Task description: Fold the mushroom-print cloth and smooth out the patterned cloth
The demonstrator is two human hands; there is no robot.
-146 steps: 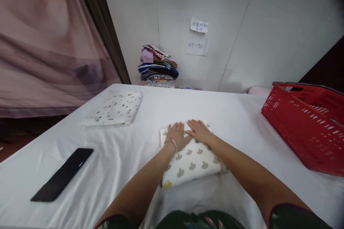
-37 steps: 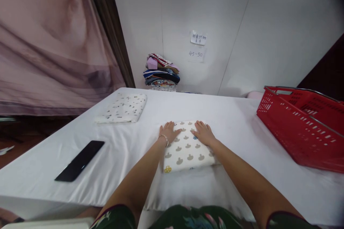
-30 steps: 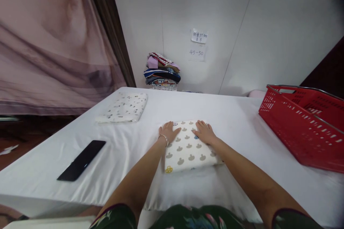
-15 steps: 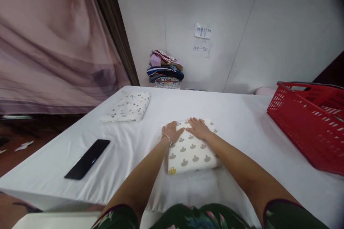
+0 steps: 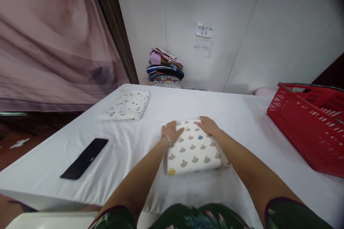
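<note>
A folded cream cloth point(image 5: 194, 150) printed with grey shapes lies on the white-covered table point(image 5: 242, 121) in front of me. My left hand point(image 5: 172, 131), with a bracelet on the wrist, rests flat on the cloth's far left corner, fingers stretched out. My right hand point(image 5: 209, 126) lies flat on the far right corner, fingers spread. Neither hand grips the cloth.
A second folded spotted cloth point(image 5: 126, 105) lies at the table's far left. A black phone point(image 5: 84, 158) sits near the left front edge. A red plastic basket point(image 5: 309, 121) stands at the right. A pile of folded clothes point(image 5: 165, 68) rests against the wall.
My right hand has slid from the middle of the cloth's far edge out to its right corner. The left hand has stayed on the left corner.
</note>
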